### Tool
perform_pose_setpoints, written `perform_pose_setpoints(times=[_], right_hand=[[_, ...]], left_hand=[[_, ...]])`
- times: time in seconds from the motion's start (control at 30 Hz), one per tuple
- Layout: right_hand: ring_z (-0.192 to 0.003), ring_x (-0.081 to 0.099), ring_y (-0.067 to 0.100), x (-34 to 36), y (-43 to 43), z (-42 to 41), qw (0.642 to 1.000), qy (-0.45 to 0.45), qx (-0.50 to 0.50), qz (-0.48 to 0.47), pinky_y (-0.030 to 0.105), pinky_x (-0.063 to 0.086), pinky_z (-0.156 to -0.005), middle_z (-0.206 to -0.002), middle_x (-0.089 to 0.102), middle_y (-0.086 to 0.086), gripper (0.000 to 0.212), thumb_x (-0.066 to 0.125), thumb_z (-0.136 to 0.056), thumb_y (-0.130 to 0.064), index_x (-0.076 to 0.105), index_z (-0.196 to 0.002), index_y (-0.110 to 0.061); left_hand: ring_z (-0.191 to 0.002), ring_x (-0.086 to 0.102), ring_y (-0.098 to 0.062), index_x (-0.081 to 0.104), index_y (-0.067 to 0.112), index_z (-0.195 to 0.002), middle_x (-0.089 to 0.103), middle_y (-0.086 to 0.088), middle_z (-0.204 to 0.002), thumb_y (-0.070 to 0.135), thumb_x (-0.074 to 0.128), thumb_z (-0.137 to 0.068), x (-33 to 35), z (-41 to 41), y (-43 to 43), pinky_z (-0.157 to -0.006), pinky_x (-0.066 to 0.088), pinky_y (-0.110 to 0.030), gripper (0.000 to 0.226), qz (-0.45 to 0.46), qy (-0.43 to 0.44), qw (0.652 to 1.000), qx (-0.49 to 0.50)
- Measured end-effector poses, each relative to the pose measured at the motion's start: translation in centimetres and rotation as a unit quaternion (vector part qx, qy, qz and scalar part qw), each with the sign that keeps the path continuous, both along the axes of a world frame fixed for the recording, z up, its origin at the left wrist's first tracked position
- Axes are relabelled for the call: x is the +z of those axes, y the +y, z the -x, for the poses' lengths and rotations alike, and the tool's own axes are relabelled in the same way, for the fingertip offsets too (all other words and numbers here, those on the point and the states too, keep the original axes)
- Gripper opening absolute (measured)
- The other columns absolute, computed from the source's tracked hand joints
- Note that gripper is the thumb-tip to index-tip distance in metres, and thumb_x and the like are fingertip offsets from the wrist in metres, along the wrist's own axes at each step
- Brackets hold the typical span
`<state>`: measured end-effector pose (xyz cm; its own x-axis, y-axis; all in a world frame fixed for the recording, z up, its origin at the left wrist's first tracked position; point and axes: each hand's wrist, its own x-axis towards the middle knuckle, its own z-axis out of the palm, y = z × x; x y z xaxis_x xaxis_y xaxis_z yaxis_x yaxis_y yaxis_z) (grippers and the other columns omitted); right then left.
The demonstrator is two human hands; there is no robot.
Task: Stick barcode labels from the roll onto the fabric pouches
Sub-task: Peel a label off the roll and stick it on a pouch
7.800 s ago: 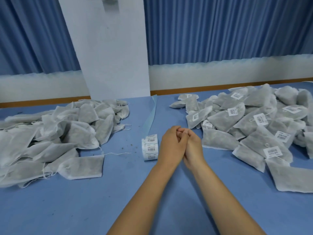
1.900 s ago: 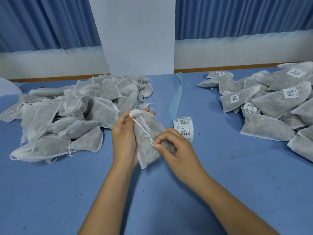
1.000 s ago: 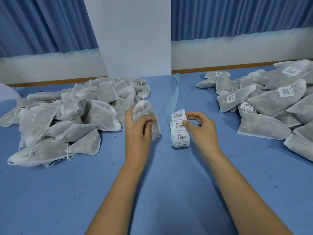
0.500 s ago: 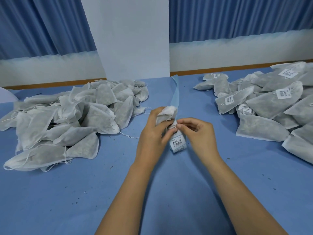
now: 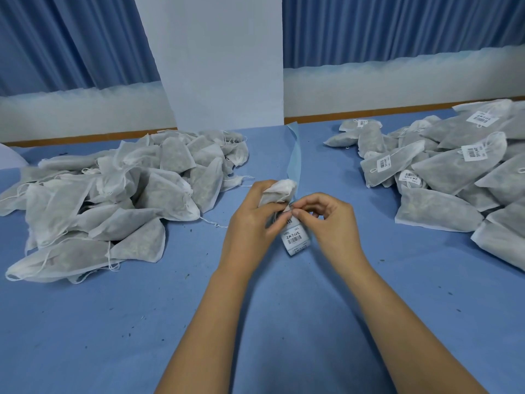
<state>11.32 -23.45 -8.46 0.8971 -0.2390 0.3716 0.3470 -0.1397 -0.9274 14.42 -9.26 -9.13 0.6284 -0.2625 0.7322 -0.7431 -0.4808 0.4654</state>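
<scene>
**in hand: one pouch, one label at the peel**

- left hand (image 5: 252, 226): fingers curled round a white non-woven fabric pouch (image 5: 277, 191), gathered neck upward. it is held right beside the roll, probably so the label travels only a short way. its thumb tip also meets the label edge, seemingly to steady it.
- right hand (image 5: 331, 223): thumb and forefinger pinch the top edge of a white barcode label (image 5: 290, 220), the other fingers loosely curled. judged step: peeling.
- small white roll of barcode labels (image 5: 295, 241): directly under both hands, print facing the wearer. cannot tell whether it rests on the blue bench (image 5: 85, 322) or is lifted.
- pale blue backing strip (image 5: 294, 155): trails away from the roll towards the far edge, clear of the work.
- heap of plain white pouches (image 5: 113, 194): left side of the bench, likely the supply.
- heap of labelled white pouches (image 5: 454, 172): right side, well apart, likely the finished stock. the split guards against mixing.
</scene>
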Motion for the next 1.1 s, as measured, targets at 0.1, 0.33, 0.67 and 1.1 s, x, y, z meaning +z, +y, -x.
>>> perform_pose_setpoints(times=[0.1,0.33,0.67,1.1], right_hand=[[-0.068,0.062,0.001,-0.1,0.0,-0.1,1.000,-0.014,-0.013,0.013,0.010,0.044,-0.067,-0.075,0.069,-0.003,0.018,0.071,-0.077,0.006,0.066,-0.074,-0.011],[-0.065,0.057,-0.003,-0.3,0.1,-0.1,0.998,-0.019,-0.022,0.047,0.007,0.040,-0.066,-0.074,0.070,-0.002,0.014,0.071,-0.076,0.005,0.069,-0.074,-0.009],[-0.066,0.061,-0.002,-0.3,0.2,0.0,0.999,-0.012,-0.019,0.048,0.007,0.042,-0.066,-0.072,0.069,-0.006,0.017,0.072,-0.076,0.004,0.067,-0.073,-0.012],[-0.060,0.052,-0.003,0.0,0.0,0.5,0.994,0.022,-0.017,0.107,0.010,0.041,-0.062,-0.073,0.070,-0.003,0.028,0.066,-0.078,0.005,0.070,-0.067,-0.020]], left_hand=[[-0.104,0.055,-0.009,0.076,0.004,-0.090,0.060,-0.006,-0.121,0.011,0.071,-0.086,0.0,0.1,0.1,-0.085,0.048,-0.026,0.010,-0.009,0.001,1.000,0.009],[-0.095,0.060,-0.014,0.076,0.007,-0.089,0.060,-0.002,-0.120,0.013,0.067,-0.089,0.0,0.4,0.2,-0.073,0.054,-0.042,0.011,-0.021,0.006,1.000,0.018],[-0.095,0.066,-0.023,0.077,0.009,-0.092,0.063,-0.004,-0.117,0.018,0.071,-0.086,-0.1,0.0,0.6,-0.069,0.056,-0.043,0.011,-0.061,-0.012,0.998,0.018],[-0.091,0.055,0.010,0.079,0.013,-0.089,0.054,0.024,-0.106,0.009,0.067,-0.088,-0.5,-0.7,1.6,-0.078,0.038,-0.005,0.013,0.035,0.116,0.993,-0.011]])
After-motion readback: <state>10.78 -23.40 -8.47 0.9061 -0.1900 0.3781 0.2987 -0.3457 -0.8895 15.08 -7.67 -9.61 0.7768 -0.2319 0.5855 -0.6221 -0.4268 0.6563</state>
